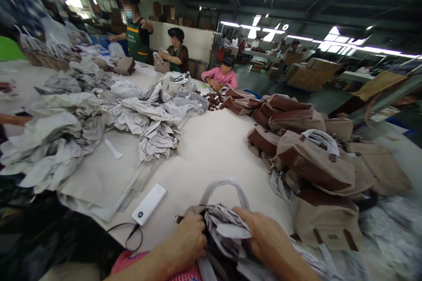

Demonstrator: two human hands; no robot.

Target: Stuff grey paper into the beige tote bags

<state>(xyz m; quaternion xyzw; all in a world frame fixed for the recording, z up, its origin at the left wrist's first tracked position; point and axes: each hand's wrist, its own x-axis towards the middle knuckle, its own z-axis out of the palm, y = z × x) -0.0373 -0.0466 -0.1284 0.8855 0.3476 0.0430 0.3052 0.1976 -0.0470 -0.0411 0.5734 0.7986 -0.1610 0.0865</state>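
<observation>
At the near table edge lies a handbag [227, 186] with a pale wrapped handle, its mouth full of crumpled grey-white paper [227, 228]. My left hand [187, 241] grips the bag's left rim beside the paper, fingers curled shut. My right hand [263, 235] lies flat on top of the paper, pressing it at the bag's right side. The bag's lower part is hidden behind my hands and arms.
A white power bank [149, 204] with a black cable lies left of the bag. Heaps of crumpled paper [66, 131] cover the left of the white table [211, 149]. Tan and brown bags [310, 158] pile up at right. Three people [220, 74] work at the far end.
</observation>
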